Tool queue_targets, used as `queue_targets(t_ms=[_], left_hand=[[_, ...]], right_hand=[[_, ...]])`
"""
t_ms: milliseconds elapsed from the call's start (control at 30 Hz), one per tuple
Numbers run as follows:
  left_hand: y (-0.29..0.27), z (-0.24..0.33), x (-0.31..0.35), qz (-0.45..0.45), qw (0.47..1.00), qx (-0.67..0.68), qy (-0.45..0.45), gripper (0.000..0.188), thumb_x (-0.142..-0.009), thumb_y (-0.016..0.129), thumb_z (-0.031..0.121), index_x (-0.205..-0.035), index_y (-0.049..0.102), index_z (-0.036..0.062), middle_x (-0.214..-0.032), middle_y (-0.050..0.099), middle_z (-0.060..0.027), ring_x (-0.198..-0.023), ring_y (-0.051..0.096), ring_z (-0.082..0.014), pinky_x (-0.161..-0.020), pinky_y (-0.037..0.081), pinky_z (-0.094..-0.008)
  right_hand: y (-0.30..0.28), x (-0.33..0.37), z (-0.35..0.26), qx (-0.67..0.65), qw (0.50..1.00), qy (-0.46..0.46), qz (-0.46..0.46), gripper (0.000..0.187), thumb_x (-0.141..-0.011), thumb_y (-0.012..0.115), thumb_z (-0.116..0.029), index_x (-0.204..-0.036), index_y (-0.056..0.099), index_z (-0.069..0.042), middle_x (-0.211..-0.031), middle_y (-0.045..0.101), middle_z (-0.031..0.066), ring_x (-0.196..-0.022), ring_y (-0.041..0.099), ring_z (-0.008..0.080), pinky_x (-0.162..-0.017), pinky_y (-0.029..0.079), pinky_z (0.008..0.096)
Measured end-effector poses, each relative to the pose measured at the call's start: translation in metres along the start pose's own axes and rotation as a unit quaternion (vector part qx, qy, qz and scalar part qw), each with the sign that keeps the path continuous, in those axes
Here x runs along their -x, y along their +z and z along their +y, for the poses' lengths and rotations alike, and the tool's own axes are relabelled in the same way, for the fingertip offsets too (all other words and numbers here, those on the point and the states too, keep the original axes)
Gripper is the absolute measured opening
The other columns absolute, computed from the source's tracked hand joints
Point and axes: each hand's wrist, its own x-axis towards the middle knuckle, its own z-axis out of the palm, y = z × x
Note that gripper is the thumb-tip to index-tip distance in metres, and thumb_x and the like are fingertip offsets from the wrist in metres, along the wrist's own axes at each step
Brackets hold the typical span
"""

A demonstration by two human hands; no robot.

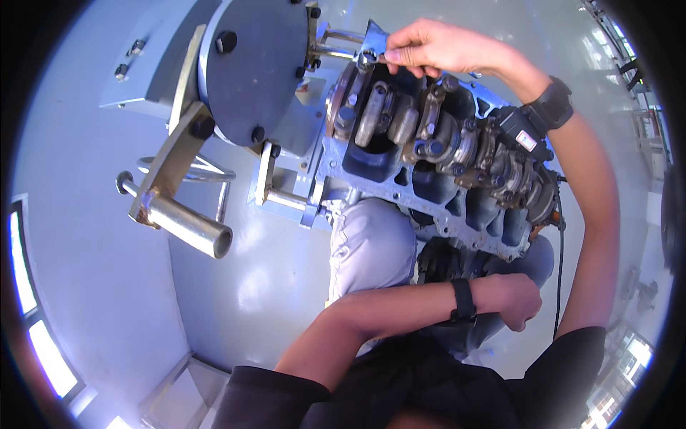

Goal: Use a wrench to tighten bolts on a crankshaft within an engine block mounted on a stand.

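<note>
Head view looks down on an engine block [400,187] bolted to a grey stand [250,64], its open side up so that the crankshaft [418,125] and bearing caps lie in plain sight. Your right hand [436,48] reaches across to the far end of the block, nearest the stand's round plate, and its fingers [400,56] are pinched on the end of a small metal wrench [366,57], whose ring end sits at the top of the first bearing cap. Your left hand [518,300] is down by your lap below the block's near edge, forearm lying across your body; its fingers are curled under, and you cannot tell whether they grip anything. A steel tube handle [187,227] juts from the stand at left.
</note>
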Motion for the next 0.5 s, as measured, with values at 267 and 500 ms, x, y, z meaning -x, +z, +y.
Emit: queue_targets(t_ms=[267, 500], left_hand=[[0.0, 0.002, -0.006, -0.065, 0.99, 0.124, -0.002, 0.025, -0.076, 0.069, 0.026, -0.091, 0.077, 0.0069, -0.08, 0.073, -0.0112, -0.076, 0.07, -0.0289, -0.071, 0.054, -0.0404], [-0.007, -0.001, -0.015, -0.019, 0.994, 0.109, 0.017, 0.021, -0.074, 0.068, 0.024, -0.084, 0.076, 0.0076, -0.081, 0.072, -0.0129, -0.079, 0.069, -0.0321, -0.072, 0.053, -0.0426]], right_hand=[[-0.006, 0.007, -0.018, 0.033, 0.999, 0.014, -0.006, 0.034, -0.102, 0.056, -0.034, -0.095, 0.07, -0.004, -0.063, 0.052, -0.001, -0.057, 0.047, 0.0075, -0.053, 0.039, 0.0257], [-0.039, -0.013, 0.025, 0.259, 0.963, -0.062, 0.049, 0.033, -0.099, 0.058, -0.037, -0.101, 0.072, -0.007, -0.074, 0.064, 0.0061, -0.07, 0.059, 0.0187, -0.067, 0.048, 0.0361]])
